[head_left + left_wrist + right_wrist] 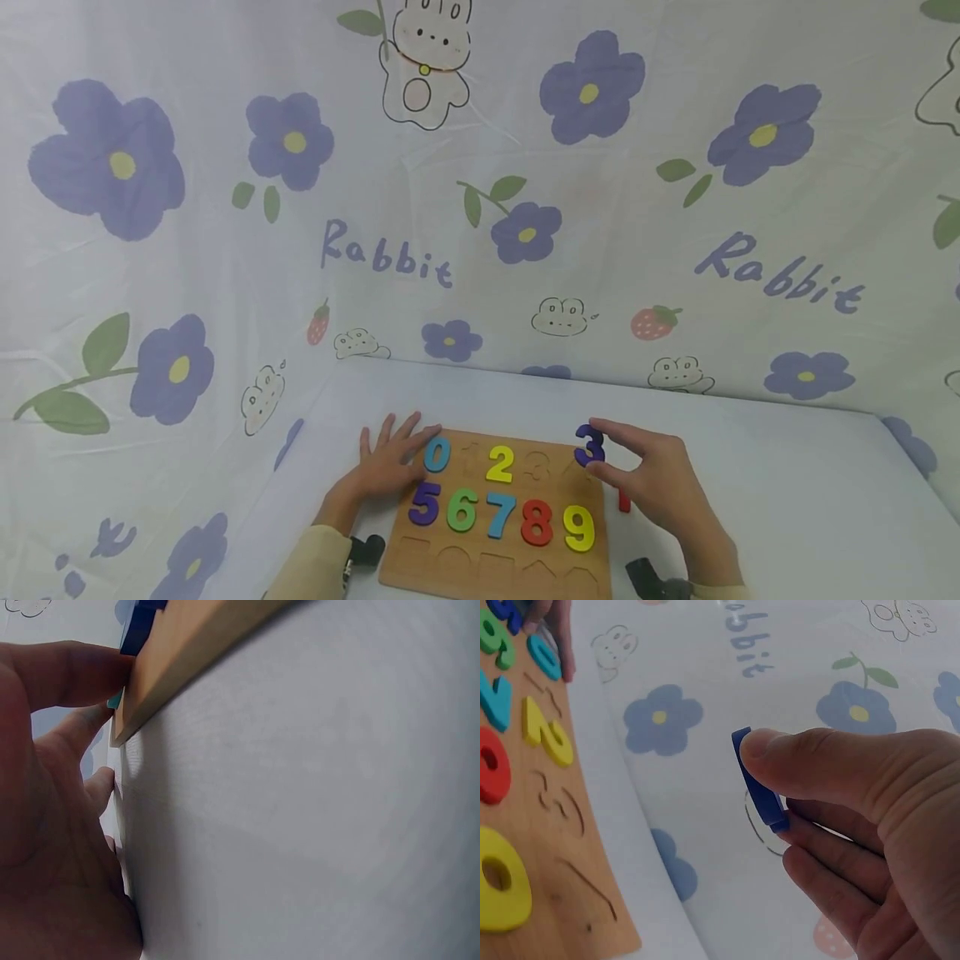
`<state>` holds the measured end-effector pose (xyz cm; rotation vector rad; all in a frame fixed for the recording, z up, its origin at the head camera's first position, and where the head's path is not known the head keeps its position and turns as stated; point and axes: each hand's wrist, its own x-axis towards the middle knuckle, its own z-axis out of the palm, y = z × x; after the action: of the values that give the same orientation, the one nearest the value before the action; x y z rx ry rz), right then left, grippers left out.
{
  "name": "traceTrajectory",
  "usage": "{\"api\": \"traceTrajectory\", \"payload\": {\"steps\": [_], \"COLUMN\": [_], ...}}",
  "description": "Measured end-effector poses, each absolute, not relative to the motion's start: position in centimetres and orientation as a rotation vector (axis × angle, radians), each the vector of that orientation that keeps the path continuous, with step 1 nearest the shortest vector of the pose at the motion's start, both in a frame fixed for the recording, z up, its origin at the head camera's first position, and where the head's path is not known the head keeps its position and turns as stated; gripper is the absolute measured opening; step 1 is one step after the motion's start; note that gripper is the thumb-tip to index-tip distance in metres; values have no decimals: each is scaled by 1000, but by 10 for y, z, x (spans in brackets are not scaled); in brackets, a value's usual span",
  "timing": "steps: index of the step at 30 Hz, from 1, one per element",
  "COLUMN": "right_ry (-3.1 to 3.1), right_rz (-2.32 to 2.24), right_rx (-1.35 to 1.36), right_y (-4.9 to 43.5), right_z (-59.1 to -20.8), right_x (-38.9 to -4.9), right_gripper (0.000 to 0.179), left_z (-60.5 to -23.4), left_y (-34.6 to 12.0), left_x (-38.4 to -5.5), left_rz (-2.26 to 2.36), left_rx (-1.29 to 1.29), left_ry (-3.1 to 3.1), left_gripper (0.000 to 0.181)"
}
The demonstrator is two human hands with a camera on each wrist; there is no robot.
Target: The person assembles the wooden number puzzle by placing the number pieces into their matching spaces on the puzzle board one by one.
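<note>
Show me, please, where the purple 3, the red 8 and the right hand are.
Purple 3 (595,446), head view: where its curves meet.
Red 8 (537,522), head view: its narrow waist.
Right hand (662,473), head view: back of the hand.

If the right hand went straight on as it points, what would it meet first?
The right hand, holding a purple number 3, would probably first meet the white flower-printed curtain, though depth is unclear.

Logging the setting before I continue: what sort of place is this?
Probably a small tabletop play corner, perhaps set up for filming: a white table backed by rabbit-and-flower cloth, with a wooden number puzzle board on it.
</note>
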<state>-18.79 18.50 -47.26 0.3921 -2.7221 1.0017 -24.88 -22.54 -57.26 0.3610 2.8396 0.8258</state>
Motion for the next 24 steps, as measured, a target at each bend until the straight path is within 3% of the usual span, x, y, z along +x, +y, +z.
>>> {"api": "traceTrajectory", "payload": {"steps": [24], "right_ry": [-2830], "right_rz": [1167], "right_rx": [392], "right_y": [128], "right_z": [-510], "right_x": [-214], "right_gripper": [52], "left_z": [-582], "left_y": [-229], "left_x": [-254], "left_rz": [848], "left_rx": [377], "left_ry": [2846], "left_gripper": [76]}}
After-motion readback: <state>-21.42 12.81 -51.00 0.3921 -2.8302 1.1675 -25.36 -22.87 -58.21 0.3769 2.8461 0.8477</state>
